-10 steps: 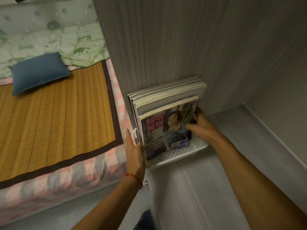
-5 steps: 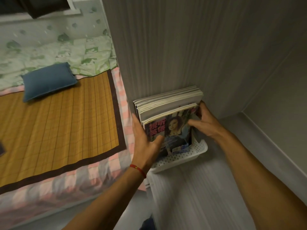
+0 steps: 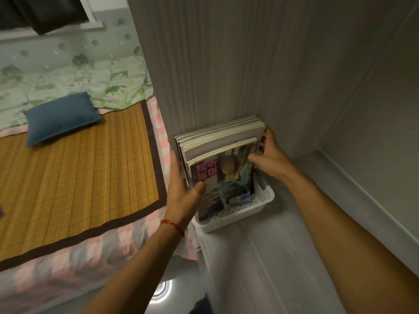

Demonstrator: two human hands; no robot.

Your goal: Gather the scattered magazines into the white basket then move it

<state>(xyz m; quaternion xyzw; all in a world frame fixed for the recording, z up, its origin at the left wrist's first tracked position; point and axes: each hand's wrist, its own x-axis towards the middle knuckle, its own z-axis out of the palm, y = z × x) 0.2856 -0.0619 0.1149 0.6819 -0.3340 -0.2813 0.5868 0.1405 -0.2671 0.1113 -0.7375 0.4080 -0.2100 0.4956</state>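
Observation:
A stack of magazines (image 3: 223,141) stands upright in a white perforated basket (image 3: 251,208) on a grey wooden shelf, leaning against the tall grey panel behind it. The front magazine (image 3: 221,180) shows a person's picture and pink characters on its cover. My left hand (image 3: 182,189) presses flat against the stack's left edge, thumb on the front cover. My right hand (image 3: 268,155) grips the stack's right edge, thumb across the front cover and fingers behind.
The grey panel (image 3: 226,64) rises behind the basket and a lighter wall (image 3: 374,121) closes the shelf on the right. To the left lies a bed with a bamboo mat (image 3: 74,177), a blue pillow (image 3: 61,116) and a green patterned quilt (image 3: 74,80).
My left hand moved from the basket's left side up onto the stack, thumb coming over the cover. My right hand slid higher along the right edge. The view shifted slightly.

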